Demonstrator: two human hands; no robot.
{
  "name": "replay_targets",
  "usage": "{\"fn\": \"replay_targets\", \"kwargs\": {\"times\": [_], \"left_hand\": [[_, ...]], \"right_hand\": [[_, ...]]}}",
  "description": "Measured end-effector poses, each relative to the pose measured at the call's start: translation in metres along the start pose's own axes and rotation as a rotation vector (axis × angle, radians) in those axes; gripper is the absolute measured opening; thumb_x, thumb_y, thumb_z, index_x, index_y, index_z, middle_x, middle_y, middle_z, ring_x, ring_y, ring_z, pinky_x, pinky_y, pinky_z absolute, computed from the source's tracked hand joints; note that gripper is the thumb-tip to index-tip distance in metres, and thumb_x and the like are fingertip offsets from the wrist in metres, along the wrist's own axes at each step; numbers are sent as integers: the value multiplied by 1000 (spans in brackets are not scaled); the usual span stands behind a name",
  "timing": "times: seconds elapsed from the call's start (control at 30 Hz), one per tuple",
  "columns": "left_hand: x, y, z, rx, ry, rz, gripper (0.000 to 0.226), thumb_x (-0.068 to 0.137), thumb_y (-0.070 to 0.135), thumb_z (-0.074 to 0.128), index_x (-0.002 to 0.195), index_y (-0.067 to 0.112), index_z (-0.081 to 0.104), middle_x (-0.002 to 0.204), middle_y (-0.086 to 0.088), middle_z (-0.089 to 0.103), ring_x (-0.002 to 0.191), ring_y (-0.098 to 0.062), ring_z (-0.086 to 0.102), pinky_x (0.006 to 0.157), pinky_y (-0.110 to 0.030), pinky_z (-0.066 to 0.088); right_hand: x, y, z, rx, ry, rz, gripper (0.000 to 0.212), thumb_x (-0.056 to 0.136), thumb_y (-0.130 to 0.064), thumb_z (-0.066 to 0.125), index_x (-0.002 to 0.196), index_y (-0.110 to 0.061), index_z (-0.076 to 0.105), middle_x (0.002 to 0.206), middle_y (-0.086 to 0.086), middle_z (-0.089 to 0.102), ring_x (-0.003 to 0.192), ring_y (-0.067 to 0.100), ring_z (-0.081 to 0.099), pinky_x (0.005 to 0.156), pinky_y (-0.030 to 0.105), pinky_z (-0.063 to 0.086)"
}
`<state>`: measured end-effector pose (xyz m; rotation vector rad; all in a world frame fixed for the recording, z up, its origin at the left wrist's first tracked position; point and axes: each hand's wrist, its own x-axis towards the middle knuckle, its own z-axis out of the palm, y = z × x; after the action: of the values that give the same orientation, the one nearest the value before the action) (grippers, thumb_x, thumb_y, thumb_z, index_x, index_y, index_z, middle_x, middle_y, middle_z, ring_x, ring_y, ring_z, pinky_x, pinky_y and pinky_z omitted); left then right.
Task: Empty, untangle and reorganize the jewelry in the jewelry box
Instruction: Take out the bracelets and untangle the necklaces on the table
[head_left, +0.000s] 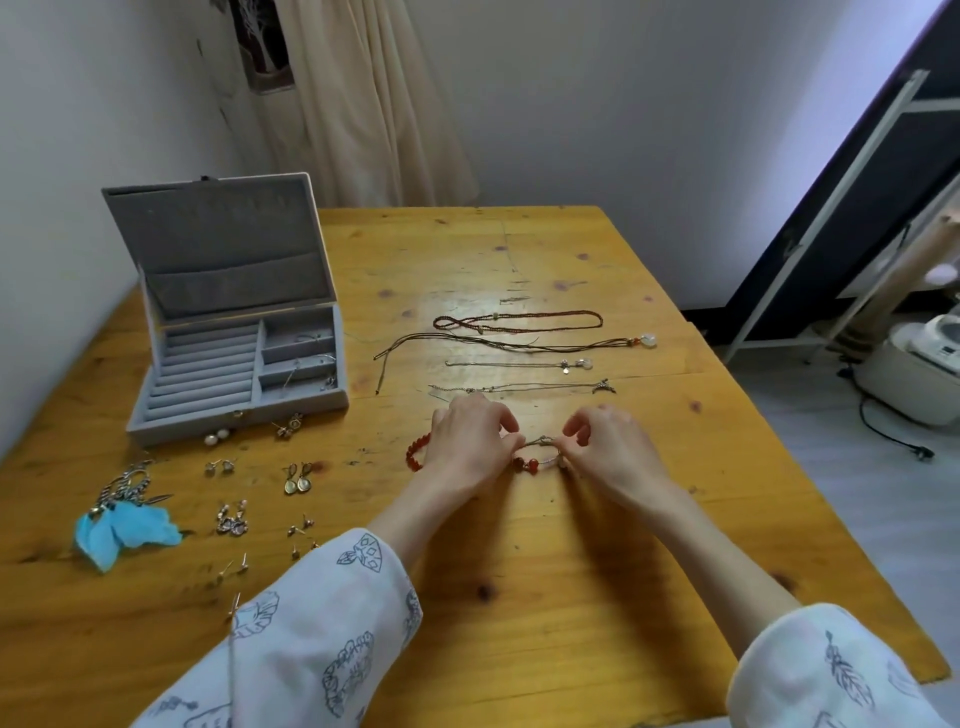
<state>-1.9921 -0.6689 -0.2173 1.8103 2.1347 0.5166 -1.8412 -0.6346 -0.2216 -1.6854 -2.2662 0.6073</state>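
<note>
The grey jewelry box (171, 415) stands open at the table's left, with thin silver chains in its right compartments. Several necklaces (519, 344) lie stretched in rows across the middle of the table. In front of them my left hand (470, 441) and my right hand (608, 447) both pinch a thin silver bracelet with red beads (535, 460), just above the table. A red bead bracelet (415, 451) lies partly under my left hand.
Several earrings (297, 480) and studs lie in pairs left of my hands, with blue feather earrings (124, 530) near the left edge. The wooden table (545, 571) ends at the right, beside a shelf frame and a white appliance (919, 364) on the floor.
</note>
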Motion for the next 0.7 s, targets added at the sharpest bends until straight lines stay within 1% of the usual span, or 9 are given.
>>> {"fn": "replay_targets", "kwargs": {"times": [0.03,0.1,0.23,0.37,0.43,0.57,0.7], "left_hand": [[0,-2,-3,-19,0,14,22,87,34,58,101,20,67,109,-5,60,110,-21,47,96,-38,35],[-3,-8,-13,-69,-12,46,21,89,31,54,100,19,67,106,-4,60,105,-20,50,88,-34,41],[-8,-28,-42,-140,-55,97,19,90,28,52,99,19,66,98,3,62,84,-8,53,76,-23,42],[-15,-62,-74,-126,-37,70,22,92,31,50,105,21,64,94,10,59,85,-4,52,70,-17,39],[-19,-83,-86,-89,-18,43,22,92,31,50,106,22,63,95,11,57,85,-2,51,67,-12,38],[-18,-131,-113,-13,39,-34,19,91,24,52,106,21,63,105,4,59,91,-4,51,74,-14,40],[3,-174,-135,48,126,-107,22,91,16,52,109,16,64,111,-3,60,100,-12,53,84,-23,42]], "right_hand": [[0,-2,-1,3,5,-7,25,87,-33,56,101,-13,62,107,7,57,106,24,51,90,40,44],[0,-10,-3,20,24,-37,25,88,-32,54,104,-13,61,110,7,57,109,23,50,93,42,42],[5,-41,0,71,62,-148,24,90,-29,51,103,-12,63,108,6,60,106,22,52,93,39,42],[17,-85,14,117,31,-303,24,92,-26,48,105,-12,62,107,5,62,102,19,55,91,33,44],[25,-109,25,134,6,-365,24,92,-26,47,106,-13,62,108,4,63,101,19,55,88,30,44],[45,-153,54,141,-56,-441,28,94,-26,45,115,-14,58,115,6,61,106,21,54,90,30,42],[74,-190,82,143,-96,-471,38,96,-24,38,132,-12,42,130,8,51,119,23,47,99,32,36]]}}
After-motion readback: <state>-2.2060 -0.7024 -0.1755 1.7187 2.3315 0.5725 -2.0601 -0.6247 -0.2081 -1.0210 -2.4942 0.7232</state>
